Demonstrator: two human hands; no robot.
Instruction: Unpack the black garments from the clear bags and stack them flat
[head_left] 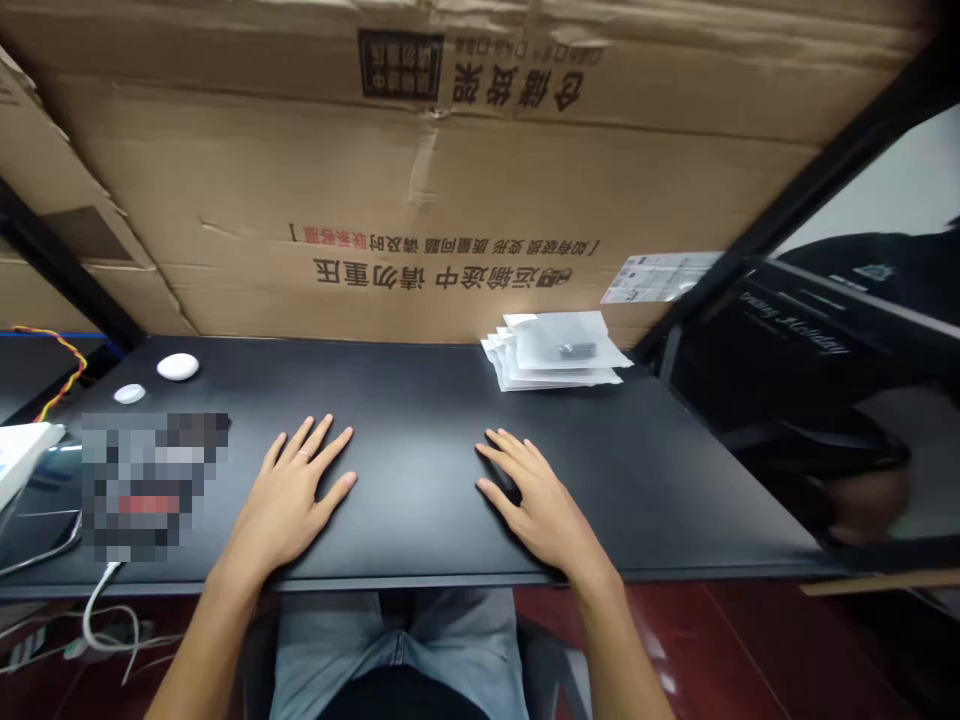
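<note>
My left hand (294,497) lies flat on the black tabletop (416,480), fingers spread, a thin ring on one finger. It holds nothing. To its left is a blurred-out object (154,485) with a white cable (91,610) leading off the front edge. My right hand (534,497) rests palm down on the same surface, fingers stretched out and nothing in them. Beyond it, toward the back, sits a stack of white packets (555,350); a small grey item shows on the top one. The hand and the stack are apart.
A printed cardboard sheet (450,190) stands behind the table. Two small white round objects, the larger one (178,367) and the smaller one (130,394), lie at the back left. Black metal posts (67,265) frame the sides. At the right, a person in dark clothing (840,330) is close by.
</note>
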